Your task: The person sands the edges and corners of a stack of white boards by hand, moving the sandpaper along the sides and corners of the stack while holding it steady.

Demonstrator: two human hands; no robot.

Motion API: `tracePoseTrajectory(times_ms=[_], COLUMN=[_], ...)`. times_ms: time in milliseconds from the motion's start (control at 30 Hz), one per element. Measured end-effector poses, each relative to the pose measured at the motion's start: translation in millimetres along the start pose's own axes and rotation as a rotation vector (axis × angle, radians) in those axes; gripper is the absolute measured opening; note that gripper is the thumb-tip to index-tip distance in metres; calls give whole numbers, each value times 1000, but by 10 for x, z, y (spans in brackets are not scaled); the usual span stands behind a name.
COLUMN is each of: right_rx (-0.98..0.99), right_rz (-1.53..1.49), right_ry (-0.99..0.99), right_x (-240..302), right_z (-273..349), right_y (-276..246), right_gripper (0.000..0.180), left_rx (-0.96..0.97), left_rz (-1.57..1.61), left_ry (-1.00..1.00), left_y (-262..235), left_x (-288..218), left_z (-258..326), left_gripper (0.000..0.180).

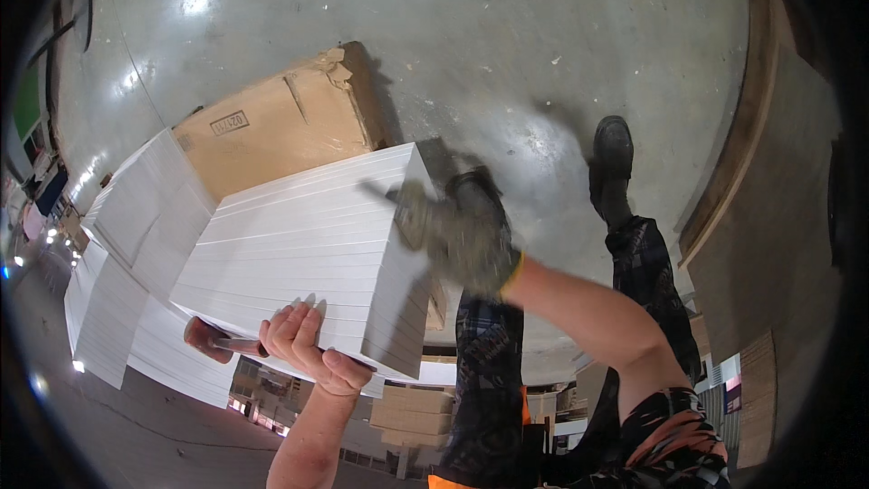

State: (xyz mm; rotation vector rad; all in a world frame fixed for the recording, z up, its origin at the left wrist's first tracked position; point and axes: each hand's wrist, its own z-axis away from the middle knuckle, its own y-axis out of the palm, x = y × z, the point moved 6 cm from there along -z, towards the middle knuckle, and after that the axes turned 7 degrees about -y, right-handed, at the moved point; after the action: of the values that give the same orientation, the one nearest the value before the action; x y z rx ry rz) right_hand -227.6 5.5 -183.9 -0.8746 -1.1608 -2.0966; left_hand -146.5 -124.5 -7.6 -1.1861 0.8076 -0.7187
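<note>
A shiny grey floor (489, 27) spreads across the head view, with a brown cardboard box (281, 122) beside a stack of white panels (290, 235). The left hand's (308, 353) grip is wrapped around a reddish-brown mallet (214, 340) at the stack's near edge. The gloved right hand (466, 240) blurs by its right end; whether that grip holds anything, I cannot tell.

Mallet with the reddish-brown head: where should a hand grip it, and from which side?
Probably by its slim handle, from the picture's lower edge, as the left hand does: the handle runs sideways from the bulky head, and the white stack borders it on the upper side.
</note>
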Motion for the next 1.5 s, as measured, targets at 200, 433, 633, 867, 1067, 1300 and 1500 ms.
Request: tracePoseTrajectory(times_ms=[200, 433, 633, 867, 1067, 1300, 1500], right_rx=[-428, -480, -16, -165, -245, -505, -559], right_rz=[-800, 319, 631, 477, 152, 602, 678], right_ry=[413, -80, -454, -27, -416, -105, -9], right_x=[321, 402, 638, 152, 367, -393, -887], right_z=[357, 201, 761, 203, 1160, -195, -503], right_y=[258, 30, 1110, 456, 1492, -446, -769], right_gripper=[33, 36, 36, 39, 23, 31, 35], left_rx=[37, 40, 21, 46, 51, 67, 92], left_rz=[-18, -13, 3, -23, -12, -36, -24], left_ry=[6, 21, 8, 19, 23, 32, 21], left_y=[-23, -20, -17, -3, -16, -22, -18], left_x=[-1, -31, 22, -6, 11, -7, 25], left_z=[6, -14, 17, -13, 36, 5, 17], left_gripper=[45, 44, 44, 44, 43, 42, 43])
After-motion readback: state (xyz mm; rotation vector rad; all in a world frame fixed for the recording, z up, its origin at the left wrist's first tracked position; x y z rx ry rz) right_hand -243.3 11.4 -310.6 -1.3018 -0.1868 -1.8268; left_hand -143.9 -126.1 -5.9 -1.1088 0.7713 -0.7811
